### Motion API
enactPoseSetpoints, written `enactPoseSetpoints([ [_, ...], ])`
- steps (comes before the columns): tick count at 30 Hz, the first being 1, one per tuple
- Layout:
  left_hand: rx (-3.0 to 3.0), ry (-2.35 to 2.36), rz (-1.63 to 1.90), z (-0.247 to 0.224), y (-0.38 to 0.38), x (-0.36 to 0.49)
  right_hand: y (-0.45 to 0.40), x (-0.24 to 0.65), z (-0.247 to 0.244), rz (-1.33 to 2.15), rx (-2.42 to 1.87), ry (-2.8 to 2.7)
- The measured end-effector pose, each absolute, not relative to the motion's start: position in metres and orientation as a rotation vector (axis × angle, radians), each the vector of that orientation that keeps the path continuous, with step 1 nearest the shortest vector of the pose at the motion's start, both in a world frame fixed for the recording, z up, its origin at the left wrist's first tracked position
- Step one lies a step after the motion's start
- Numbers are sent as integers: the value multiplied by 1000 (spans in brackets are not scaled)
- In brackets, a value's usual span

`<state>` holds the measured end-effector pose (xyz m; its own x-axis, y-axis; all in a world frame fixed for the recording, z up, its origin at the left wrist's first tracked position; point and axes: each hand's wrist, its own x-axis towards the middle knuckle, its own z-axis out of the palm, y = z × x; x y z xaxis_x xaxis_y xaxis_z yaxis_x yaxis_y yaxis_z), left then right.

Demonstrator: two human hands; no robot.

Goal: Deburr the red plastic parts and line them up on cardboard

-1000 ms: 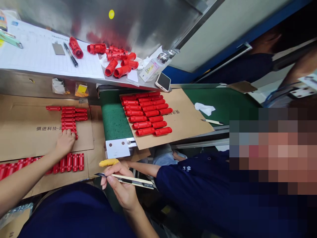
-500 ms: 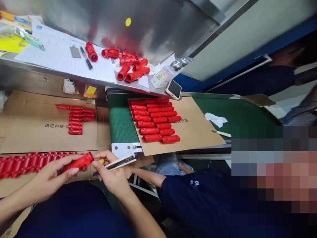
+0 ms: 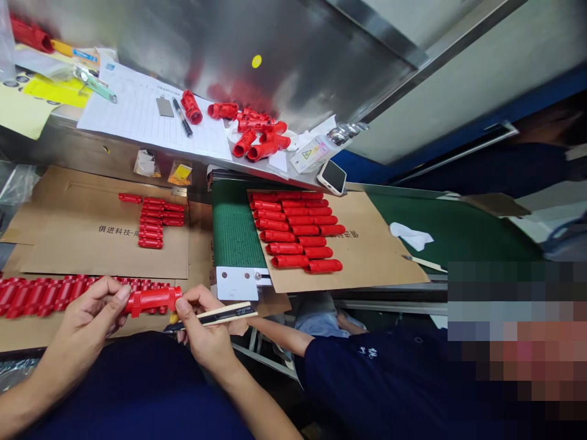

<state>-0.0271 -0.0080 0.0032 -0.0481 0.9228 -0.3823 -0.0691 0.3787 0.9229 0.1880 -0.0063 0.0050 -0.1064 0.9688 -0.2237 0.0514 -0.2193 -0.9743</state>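
Observation:
My left hand (image 3: 94,318) is closed around the near end of a red plastic tubular part (image 3: 153,299), which lies almost level above my lap. Gripped in my right hand (image 3: 206,333) is a utility knife (image 3: 227,313) with a cream and black handle. Its dark tip points left, under the tube. My right thumb is at the tube's right end, and a small yellow piece (image 3: 173,318) shows by those fingers; what it belongs to is unclear. Behind my left hand, a row of similar red parts (image 3: 50,296) lies on cardboard.
Red parts (image 3: 288,261) lie in rows on a cardboard sheet (image 3: 376,250) over the green conveyor (image 3: 233,232). A smaller group (image 3: 150,235) is on the left cardboard. The metal shelf holds papers, a pen (image 3: 182,117) and a phone (image 3: 332,177). A co-worker's arm (image 3: 279,333) is at right.
The red tube has turned from a slant to nearly level, its side now facing up. My left fingers have shifted back to its left end. The whole view has moved slightly.

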Motion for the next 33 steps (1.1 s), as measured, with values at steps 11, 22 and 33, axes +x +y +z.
enactPoseSetpoints([
  [11, 1000, 1416, 1005, 7, -7, -27, -10, 182, 3, 1555, -1402, -1024],
  [22, 1894, 1059, 864, 20, 23, -34, -12, 183, 10, 1499, -1425, -1248],
  [33, 1860, 960, 864, 20, 27, -32, -14, 185, 12, 1503, -1363, -1244],
])
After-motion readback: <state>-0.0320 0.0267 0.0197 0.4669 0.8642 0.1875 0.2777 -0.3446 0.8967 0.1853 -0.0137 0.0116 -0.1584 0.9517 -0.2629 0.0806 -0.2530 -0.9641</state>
